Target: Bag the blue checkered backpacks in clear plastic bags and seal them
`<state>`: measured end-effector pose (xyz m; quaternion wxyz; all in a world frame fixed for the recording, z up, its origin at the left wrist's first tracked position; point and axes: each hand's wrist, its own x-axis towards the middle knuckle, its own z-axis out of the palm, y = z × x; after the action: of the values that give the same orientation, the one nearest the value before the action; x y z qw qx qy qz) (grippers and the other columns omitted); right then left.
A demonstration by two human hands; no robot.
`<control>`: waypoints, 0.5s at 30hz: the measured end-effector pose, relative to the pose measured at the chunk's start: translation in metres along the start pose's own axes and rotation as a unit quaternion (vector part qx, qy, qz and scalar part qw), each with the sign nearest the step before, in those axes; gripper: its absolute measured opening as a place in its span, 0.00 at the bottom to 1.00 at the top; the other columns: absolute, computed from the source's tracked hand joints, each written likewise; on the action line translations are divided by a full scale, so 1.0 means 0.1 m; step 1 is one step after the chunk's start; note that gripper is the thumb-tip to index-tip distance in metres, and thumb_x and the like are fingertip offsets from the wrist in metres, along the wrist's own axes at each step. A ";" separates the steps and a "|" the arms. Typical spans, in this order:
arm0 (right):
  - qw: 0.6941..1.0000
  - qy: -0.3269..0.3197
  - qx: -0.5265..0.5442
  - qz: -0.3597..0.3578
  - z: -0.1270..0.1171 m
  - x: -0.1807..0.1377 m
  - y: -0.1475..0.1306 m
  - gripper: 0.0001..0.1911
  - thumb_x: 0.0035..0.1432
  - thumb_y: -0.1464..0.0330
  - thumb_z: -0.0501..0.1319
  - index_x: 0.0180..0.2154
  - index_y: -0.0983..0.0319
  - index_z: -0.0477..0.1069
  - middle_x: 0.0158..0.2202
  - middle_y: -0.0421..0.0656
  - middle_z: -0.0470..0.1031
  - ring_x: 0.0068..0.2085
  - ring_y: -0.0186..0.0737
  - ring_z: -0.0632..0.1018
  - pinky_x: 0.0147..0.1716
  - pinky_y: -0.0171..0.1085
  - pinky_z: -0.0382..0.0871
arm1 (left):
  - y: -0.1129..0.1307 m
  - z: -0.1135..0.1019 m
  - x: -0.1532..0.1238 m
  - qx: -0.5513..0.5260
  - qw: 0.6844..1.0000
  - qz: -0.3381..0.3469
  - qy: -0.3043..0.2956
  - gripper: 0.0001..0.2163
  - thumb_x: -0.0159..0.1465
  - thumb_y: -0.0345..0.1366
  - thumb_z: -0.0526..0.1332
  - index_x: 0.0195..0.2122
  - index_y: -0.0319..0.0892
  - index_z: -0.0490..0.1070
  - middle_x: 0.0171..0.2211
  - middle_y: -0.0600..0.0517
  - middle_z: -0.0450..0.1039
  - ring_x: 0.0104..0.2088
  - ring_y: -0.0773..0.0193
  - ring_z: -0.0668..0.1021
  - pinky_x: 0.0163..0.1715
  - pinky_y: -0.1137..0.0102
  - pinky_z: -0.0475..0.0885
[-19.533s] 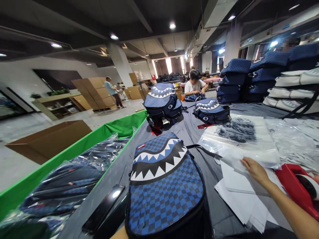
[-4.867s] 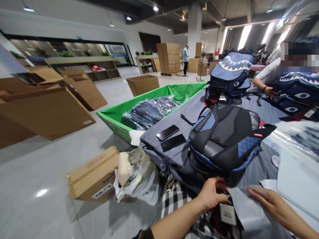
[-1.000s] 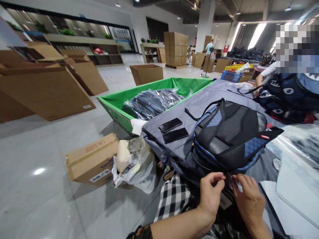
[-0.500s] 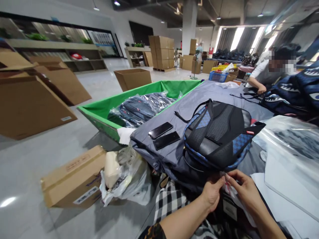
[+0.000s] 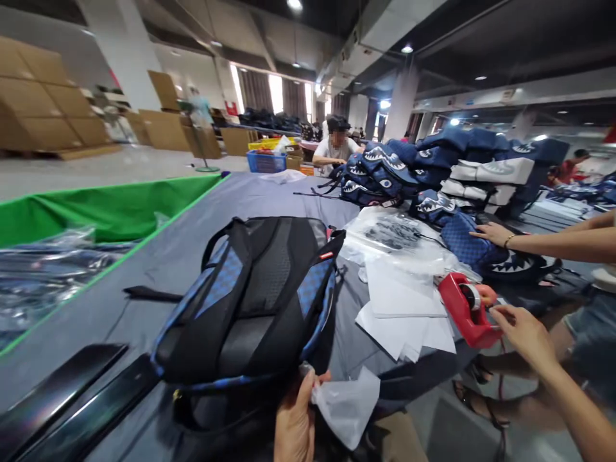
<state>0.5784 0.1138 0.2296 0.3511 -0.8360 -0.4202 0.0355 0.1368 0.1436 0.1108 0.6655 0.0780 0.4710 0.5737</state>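
Note:
A black and blue checked backpack (image 5: 262,282) lies with its straps up on the grey cloth-covered table (image 5: 283,199). At its lower edge, my left hand (image 5: 296,420) pinches a thin, crumpled white sheet (image 5: 349,404); whether it is paper or plastic I cannot tell. Out to the right, my right hand (image 5: 527,337) is closed at the front of a red tape dispenser (image 5: 462,314), thumb and finger pinched at the tape's end. The tape roll (image 5: 470,296) sits in the dispenser. White paper sheets (image 5: 404,289) lie between the backpack and the dispenser.
Two dark phones (image 5: 91,410) lie at the near left. Beyond them is a green-walled bin (image 5: 183,192) of plastic-wrapped goods. Stacked shark-mouth backpacks (image 5: 385,167) stand behind a clear plastic bag (image 5: 385,231). Another person's hand (image 5: 493,234) rests on a blue backpack at right.
The view has swung right. My right hand has left the white sheet by the backpack and reached out to the tape dispenser. My left hand still holds the sheet.

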 end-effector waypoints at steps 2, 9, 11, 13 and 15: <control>0.999 -0.024 0.005 0.033 -0.13 0.14 0.24 0.28 0.31 0.42 0.63 0.22 0.59 0.78 0.25 0.49 0.77 0.31 0.52 0.76 0.31 0.45 0.65 | -0.01 0.00 0.00 0.004 1.000 -0.007 0.014 0.29 0.29 0.51 0.82 0.28 0.40 0.77 0.24 0.50 0.80 0.36 0.50 0.85 0.36 0.67 0.80; 0.992 -0.047 0.077 0.093 0.15 0.20 0.40 0.30 0.30 0.43 0.61 0.22 0.62 0.78 0.24 0.51 0.78 0.26 0.49 0.75 0.25 0.42 0.64 | -0.05 -0.01 0.06 0.022 0.999 0.023 0.020 0.28 0.31 0.51 0.81 0.29 0.41 0.76 0.24 0.49 0.80 0.39 0.45 0.85 0.42 0.61 0.81; 0.992 -0.040 0.088 0.086 0.16 0.22 0.40 0.27 0.31 0.44 0.61 0.22 0.62 0.77 0.24 0.50 0.78 0.27 0.48 0.74 0.27 0.42 0.64 | -0.06 -0.03 0.07 0.026 0.999 0.031 0.021 0.27 0.33 0.50 0.81 0.30 0.40 0.77 0.24 0.49 0.80 0.38 0.46 0.85 0.43 0.60 0.81; 0.993 -0.022 0.088 0.074 0.10 0.18 0.41 0.24 0.34 0.46 0.62 0.22 0.60 0.76 0.24 0.48 0.78 0.28 0.48 0.74 0.28 0.42 0.64 | -0.07 -0.06 0.08 0.027 0.999 0.040 0.017 0.24 0.36 0.48 0.80 0.29 0.41 0.77 0.23 0.50 0.79 0.38 0.45 0.85 0.45 0.58 0.81; 0.995 0.003 0.077 0.067 0.04 0.05 0.46 0.20 0.38 0.48 0.62 0.24 0.58 0.74 0.25 0.46 0.78 0.29 0.47 0.75 0.28 0.41 0.63 | -0.09 -0.08 0.09 0.029 0.999 0.043 0.014 0.22 0.38 0.48 0.80 0.29 0.42 0.77 0.23 0.50 0.79 0.39 0.44 0.85 0.45 0.57 0.81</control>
<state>0.6111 0.1011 0.1996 0.4128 -0.8326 -0.3585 0.0886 0.1360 0.1447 0.0957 0.6310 0.1095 0.4927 0.5891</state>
